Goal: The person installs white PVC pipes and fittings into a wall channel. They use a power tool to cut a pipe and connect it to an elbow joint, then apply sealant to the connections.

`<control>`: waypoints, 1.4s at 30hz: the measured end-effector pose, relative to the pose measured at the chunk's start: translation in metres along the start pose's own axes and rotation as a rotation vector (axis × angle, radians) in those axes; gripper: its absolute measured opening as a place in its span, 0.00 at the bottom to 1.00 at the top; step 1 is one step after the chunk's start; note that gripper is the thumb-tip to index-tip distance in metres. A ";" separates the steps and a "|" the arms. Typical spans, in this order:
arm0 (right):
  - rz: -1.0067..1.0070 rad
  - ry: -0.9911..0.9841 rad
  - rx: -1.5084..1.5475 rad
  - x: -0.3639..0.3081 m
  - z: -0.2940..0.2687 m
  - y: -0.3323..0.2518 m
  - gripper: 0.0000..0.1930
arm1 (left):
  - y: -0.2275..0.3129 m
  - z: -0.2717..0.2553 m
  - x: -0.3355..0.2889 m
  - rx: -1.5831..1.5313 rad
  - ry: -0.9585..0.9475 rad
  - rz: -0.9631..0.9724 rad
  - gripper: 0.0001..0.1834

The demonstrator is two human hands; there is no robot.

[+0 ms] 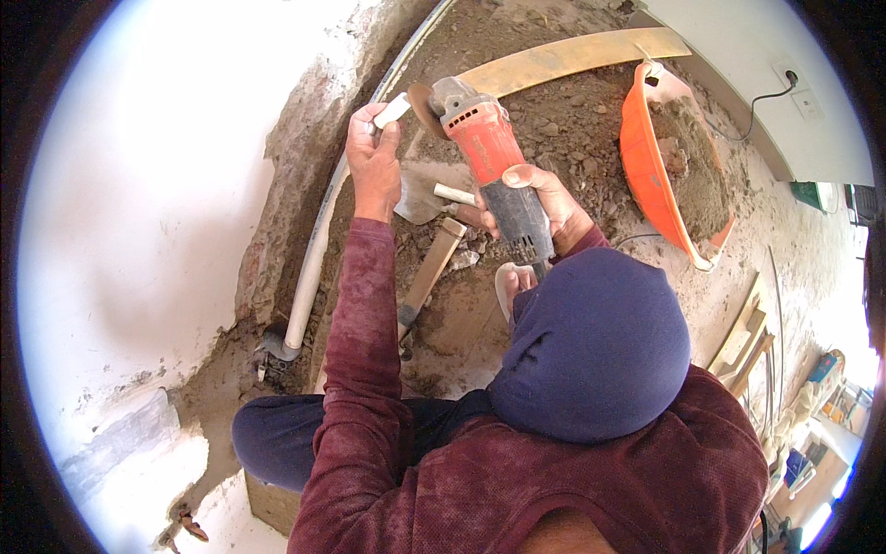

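My left hand [374, 159] is raised near the wall, its fingers closed on a short white pipe piece [392, 111]. Wrapped round the dark body of a red and black angle grinder [489, 148] is my right hand [546, 196]. The grinder's brown disc [425, 111] stands right beside the end of the pipe piece; whether they touch I cannot tell. Below the grinder lie a trowel with a metal blade [420, 201], another white pipe piece [454, 194] and a tool with a wooden handle [434, 268].
A long white pipe [318, 240] runs along the base of the broken wall [166, 185]. Beyond the grinder, a curved wooden board [572, 57] lies over loose soil. An orange tub [646, 157] of soil stands to the right. My bent knee [591, 342] blocks part of the view.
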State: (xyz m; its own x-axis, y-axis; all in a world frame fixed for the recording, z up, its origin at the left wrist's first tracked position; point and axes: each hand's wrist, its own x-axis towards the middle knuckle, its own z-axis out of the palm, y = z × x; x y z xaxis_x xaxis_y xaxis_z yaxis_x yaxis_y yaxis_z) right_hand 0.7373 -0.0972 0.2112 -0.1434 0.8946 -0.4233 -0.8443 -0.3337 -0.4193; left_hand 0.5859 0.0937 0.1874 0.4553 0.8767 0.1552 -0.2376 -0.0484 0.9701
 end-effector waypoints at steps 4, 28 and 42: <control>-0.017 -0.004 0.017 -0.002 0.005 -0.001 0.25 | 0.004 0.003 -0.002 0.067 0.009 -0.007 0.13; -0.008 -0.019 -0.041 -0.005 0.004 -0.003 0.27 | 0.003 0.002 0.001 0.118 0.044 0.057 0.13; -0.037 -0.038 -0.015 -0.007 0.005 -0.003 0.28 | 0.017 0.012 -0.003 0.184 0.053 0.066 0.14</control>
State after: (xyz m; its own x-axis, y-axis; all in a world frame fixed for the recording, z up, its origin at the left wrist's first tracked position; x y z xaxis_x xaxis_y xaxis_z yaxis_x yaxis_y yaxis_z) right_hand 0.7382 -0.1013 0.2193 -0.1319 0.9171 -0.3763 -0.8415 -0.3043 -0.4465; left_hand 0.5906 0.0843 0.2050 0.3968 0.8926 0.2142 -0.1021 -0.1890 0.9767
